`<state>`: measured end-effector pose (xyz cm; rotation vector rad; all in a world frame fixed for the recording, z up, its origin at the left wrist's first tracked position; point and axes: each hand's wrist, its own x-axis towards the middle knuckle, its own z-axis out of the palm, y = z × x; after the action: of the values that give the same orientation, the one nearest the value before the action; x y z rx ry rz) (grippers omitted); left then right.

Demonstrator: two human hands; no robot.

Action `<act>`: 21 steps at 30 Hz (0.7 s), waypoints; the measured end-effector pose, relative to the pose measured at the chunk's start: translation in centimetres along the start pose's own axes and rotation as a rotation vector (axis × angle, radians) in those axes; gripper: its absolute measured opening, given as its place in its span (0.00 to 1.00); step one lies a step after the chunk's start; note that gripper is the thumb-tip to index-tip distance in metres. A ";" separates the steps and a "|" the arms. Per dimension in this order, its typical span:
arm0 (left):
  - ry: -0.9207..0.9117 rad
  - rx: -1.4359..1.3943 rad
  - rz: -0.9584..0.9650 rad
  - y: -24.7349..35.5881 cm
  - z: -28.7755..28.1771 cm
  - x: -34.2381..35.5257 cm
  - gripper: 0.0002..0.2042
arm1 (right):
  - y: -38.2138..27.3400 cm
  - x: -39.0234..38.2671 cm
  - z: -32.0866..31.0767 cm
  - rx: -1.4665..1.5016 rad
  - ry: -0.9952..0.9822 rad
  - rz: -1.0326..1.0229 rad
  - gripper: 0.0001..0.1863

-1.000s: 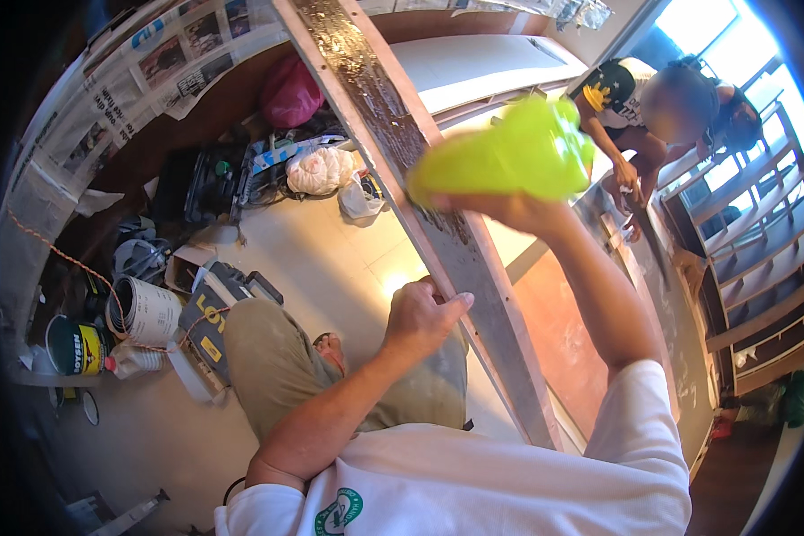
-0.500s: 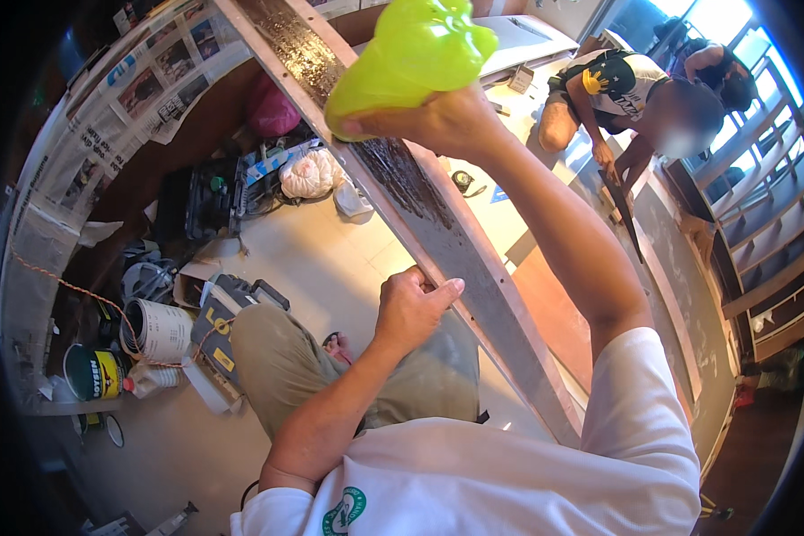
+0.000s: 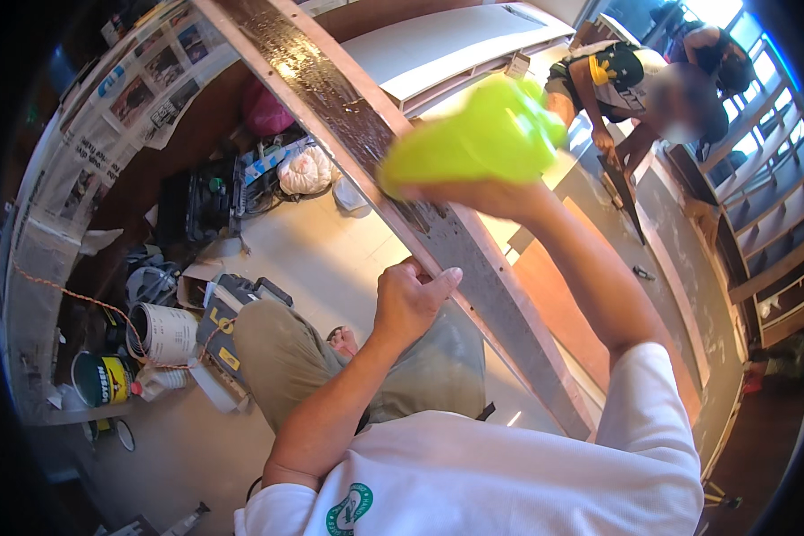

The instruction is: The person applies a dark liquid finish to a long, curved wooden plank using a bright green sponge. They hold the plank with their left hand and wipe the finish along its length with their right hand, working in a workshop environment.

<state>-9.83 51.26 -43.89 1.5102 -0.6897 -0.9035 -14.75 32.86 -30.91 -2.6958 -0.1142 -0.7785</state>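
Observation:
My right hand [image 3: 496, 198] is wrapped round a lime-green plastic bottle [image 3: 478, 134], tilted over a long board [image 3: 500, 299]. The bottle's lobed base points up and right; its lower end meets the board in view, but its mouth is hidden. A wet, shiny brown coating [image 3: 317, 80] covers the far part of the board's sunken middle, between two raised wooden edge strips; the near part is bare grey. My left hand [image 3: 411, 299] grips the board's left edge strip, thumb on top and fingers curled round the side.
A crouching co-worker [image 3: 634, 98] holds a handsaw [image 3: 623, 196] at the right. Slatted wooden frames [image 3: 768, 223] stand beyond. Paint cans [image 3: 103, 380], a toolbox [image 3: 237, 317] and an open black case [image 3: 201, 201] sit at left. A white panel [image 3: 456, 49] lies at the back.
My right hand and the bottle have moved right and nearer along the board, with some blur. More brown coating shows behind them. My left hand keeps its grip.

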 end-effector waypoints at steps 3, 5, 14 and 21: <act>0.027 -0.024 -0.028 0.3 -0.4 -0.2 0.17 | -2.2 4.2 0.1 0.168 0.047 0.217 0.23; 0.029 -0.030 -0.040 0.2 -0.1 -0.2 0.18 | -0.9 3.0 0.9 0.020 0.041 0.025 0.24; 0.000 -0.043 0.001 0.4 0.0 -0.2 0.13 | -2.7 -6.5 -0.1 0.177 0.042 0.057 0.13; -0.095 -0.009 -0.038 0.1 -1.2 0.3 0.15 | -3.1 -5.6 1.5 0.139 0.122 0.488 0.23</act>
<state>-8.62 51.64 -43.86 1.4847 -0.7267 -1.0111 -19.20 36.34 -34.18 -2.3867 0.4816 -0.7418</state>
